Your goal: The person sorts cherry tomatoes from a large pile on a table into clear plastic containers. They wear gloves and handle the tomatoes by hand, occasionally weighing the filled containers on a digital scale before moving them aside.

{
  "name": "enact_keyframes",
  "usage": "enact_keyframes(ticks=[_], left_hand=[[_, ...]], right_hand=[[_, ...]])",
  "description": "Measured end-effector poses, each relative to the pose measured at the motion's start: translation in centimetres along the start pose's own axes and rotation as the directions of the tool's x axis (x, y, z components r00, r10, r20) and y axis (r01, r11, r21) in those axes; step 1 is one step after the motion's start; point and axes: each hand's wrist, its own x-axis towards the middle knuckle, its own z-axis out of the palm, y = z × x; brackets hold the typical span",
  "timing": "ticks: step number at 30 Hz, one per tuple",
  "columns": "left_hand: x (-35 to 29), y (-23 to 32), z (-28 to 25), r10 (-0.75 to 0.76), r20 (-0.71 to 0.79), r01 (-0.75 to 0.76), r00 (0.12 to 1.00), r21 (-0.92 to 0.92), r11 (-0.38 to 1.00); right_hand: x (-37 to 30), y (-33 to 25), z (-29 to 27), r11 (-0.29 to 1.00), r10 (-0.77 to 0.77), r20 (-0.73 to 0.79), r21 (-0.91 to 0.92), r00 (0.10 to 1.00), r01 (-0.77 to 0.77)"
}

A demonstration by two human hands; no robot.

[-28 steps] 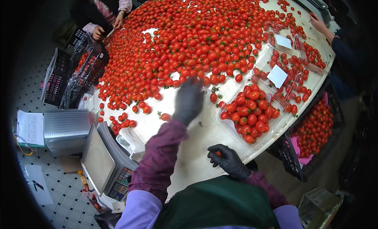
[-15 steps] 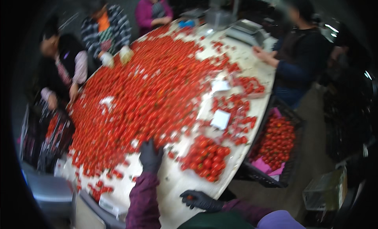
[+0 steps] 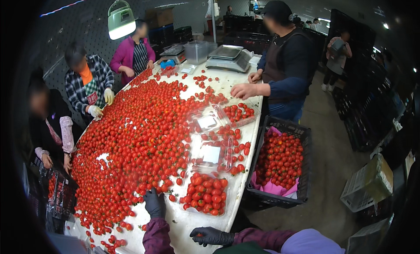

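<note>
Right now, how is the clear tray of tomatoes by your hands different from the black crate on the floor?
The clear tray is shallow and see-through, lying on the white table; the black crate is deep, slatted and lined in pink, standing beside the table. The crate holds far more. Both hold small red cherry tomatoes. The left hand rests just left of the tray.

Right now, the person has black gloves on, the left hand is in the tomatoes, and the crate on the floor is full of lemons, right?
Not quite. The black crate on the floor holds red tomatoes, not lemons; the head view shows it. The rest is right: both hands wear black gloves, and the left hand is in the tomatoes on the table.
</note>
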Motion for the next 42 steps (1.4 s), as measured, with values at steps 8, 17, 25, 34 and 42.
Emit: enact_keyframes(ticks=[8, 17, 25, 34, 42], left_hand=[[0.2, -1.3, 0.1, -0.025, -0.218, -0.087, 0.976, -0.488, 0.868], [-2.8, 12.0, -6.6, 0.419, -0.102, -0.385, 0.902, -0.63, 0.675], [-2.4, 15.4, -5.8, 0.521, -0.059, -0.437, 0.852, -0.629, 0.643], [-1.7, 14.3, -4.6, 0.558, -0.08, -0.482, 0.826, -0.613, 0.626], [-3.3, 15.5, -7.9, 0.589, 0.02, -0.515, 0.808, -0.461, 0.722]], right_hand=[[0.3, 0.1, 0.1, 0.999, -0.044, 0.02, -0.032, 0.999, 0.044], [1.1, 2.5, 0.3, 0.991, -0.081, -0.025, 0.106, 0.996, 0.083], [1.8, 3.1, -0.5, 0.992, -0.047, 0.007, -0.12, 0.999, 0.047], [0.9, 1.6, -0.1, 0.956, -0.235, 0.013, -0.177, 0.972, 0.234], [1.2, 1.8, -0.3, 0.999, -0.052, 0.021, 0.003, 0.998, 0.052]])
